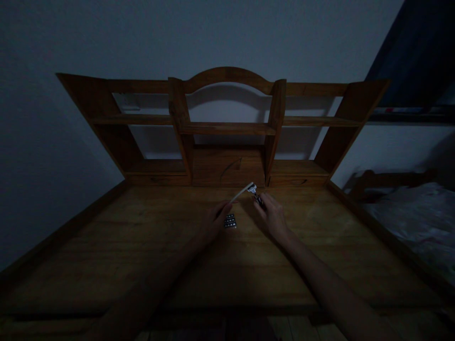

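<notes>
My right hand [272,212] is closed around the dark handle of a razor [252,188], its silvery head pointing up and away from me. Between the fingers of my left hand [217,217] is a thin pale stick [241,193], slanting up to the right. Its far tip meets or overlaps the razor's head; the dim light hides whether they touch. Whether the stick has bristles cannot be made out. Just beside my left hand, a small black pack with silvery rows [230,221], perhaps razor cartridges, lies on the wooden desk [249,270].
A wooden shelf unit [227,128] with several compartments and small drawers rises along the desk's back edge, against a pale wall [142,38]. Raised side rails border the desk. Off to the right are crumpled pale bedding or plastic [415,213] and a dark window or curtain [419,52].
</notes>
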Demonstrator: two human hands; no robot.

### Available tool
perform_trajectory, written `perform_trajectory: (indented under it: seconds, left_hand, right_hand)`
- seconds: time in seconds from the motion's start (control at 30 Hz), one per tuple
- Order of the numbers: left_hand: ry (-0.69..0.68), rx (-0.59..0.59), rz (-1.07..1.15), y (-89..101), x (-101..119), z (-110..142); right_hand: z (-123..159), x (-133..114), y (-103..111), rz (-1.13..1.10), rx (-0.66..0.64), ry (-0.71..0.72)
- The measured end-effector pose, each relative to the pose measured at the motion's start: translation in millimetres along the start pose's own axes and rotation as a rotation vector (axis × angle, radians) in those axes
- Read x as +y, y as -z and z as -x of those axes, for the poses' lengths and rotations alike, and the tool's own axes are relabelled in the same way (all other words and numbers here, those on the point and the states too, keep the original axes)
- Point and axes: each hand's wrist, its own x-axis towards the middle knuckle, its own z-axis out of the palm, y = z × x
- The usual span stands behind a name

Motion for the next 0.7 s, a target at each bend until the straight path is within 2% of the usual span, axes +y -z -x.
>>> perform_trajectory:
  seconds: [0.13,0.7]
  left_hand:
    - [-0.001,0.018,0.014,0.4,0.4,-0.7]
    - [0.028,-0.013,0.017,0.0,-3.5,0.4]
  right_hand:
    - [-0.3,2.5,-0.6,-0.006,0.028,-0.019]
    - [0.2,3.7,0.8,0.039,0.006,-0.01]
